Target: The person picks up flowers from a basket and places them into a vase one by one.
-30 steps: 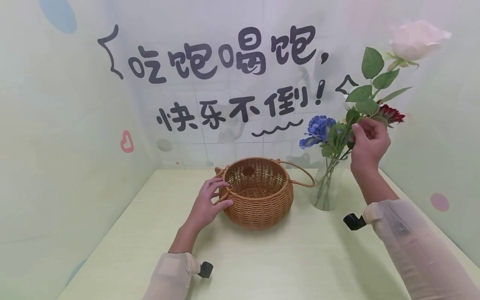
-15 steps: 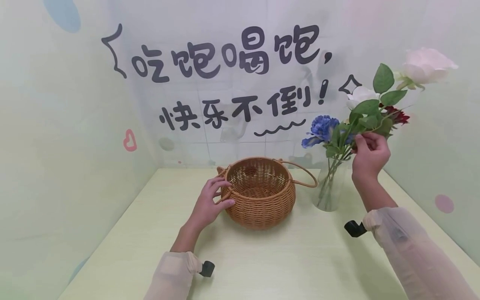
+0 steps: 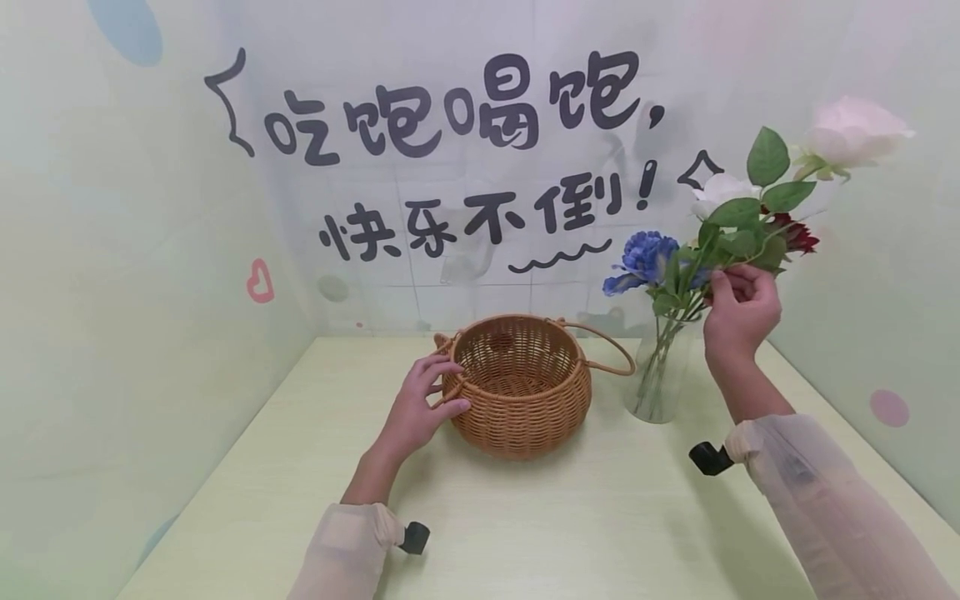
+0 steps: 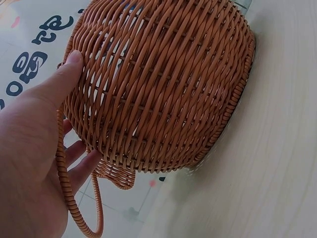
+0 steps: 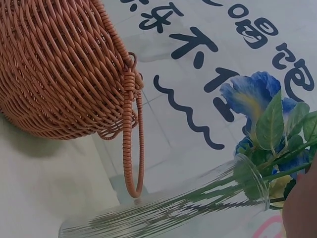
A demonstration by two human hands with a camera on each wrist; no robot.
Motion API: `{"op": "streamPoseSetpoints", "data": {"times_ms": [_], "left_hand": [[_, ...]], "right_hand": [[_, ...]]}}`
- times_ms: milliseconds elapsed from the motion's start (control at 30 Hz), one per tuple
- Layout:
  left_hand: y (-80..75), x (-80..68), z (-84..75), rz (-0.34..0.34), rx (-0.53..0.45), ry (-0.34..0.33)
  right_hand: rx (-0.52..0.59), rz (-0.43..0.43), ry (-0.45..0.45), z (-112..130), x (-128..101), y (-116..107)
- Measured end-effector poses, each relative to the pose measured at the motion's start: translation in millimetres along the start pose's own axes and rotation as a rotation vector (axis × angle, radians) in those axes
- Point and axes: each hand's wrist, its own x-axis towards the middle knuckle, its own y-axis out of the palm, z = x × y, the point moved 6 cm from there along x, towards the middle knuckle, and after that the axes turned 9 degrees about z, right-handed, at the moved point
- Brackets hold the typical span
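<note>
My left hand (image 3: 412, 404) holds the left side of a round brown wicker basket (image 3: 521, 429), thumb on the outer wall and other fingers around the side. In the left wrist view, a looped handle (image 4: 63, 171) hangs across that hand. At right, my right hand (image 3: 742, 312) pinches a stem among leaves above a clear glass vase (image 3: 651, 392). A pale pink rose (image 3: 855, 132) leans out to the upper right, over that hand. Blue (image 3: 647, 256), white and dark red flowers (image 3: 801, 236) cluster beside it. Curled fingers hide the exact pinch point.
The basket's right handle (image 3: 611, 346) sticks out towards the vase. A pale wooden tabletop (image 3: 487, 533) lies beneath everything. Behind stands a printed wall (image 3: 420, 300) with large dark lettering, and pale side walls close in left and right. Black cameras (image 3: 708, 458) sit at both wrists.
The pink rose has come down and slightly right, with my right hand lowering a little; the white flower shows more now. My left hand stays on the basket. Little differs over the last half second.
</note>
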Motion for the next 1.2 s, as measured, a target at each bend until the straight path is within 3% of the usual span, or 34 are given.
{"op": "streamPoseSetpoints", "data": {"times_ms": [300, 633, 800, 1033, 1200], "left_hand": [[0.8, 0.6, 0.5, 0.011, -0.004, -0.021], [1.0, 0.6, 0.9, 0.012, -0.02, -0.024], [0.8, 1.2, 0.7, 0.013, -0.017, -0.025], [0.1, 1.2, -0.8, 0.01, -0.007, -0.023], [0.2, 1.0, -2.1, 0.003, 0.0, -0.021]], "right_hand": [[-0.008, -0.016, -0.08, 6.4, -1.1, 0.3], [-0.083, -0.002, -0.028, -2.2, -7.5, -2.9], [-0.031, 0.0, 0.01, -11.1, -9.3, -5.6], [0.124, -0.031, 0.062, -20.8, -12.1, -9.1], [0.102, -0.051, 0.098, -26.2, -14.1, -11.9]]}}
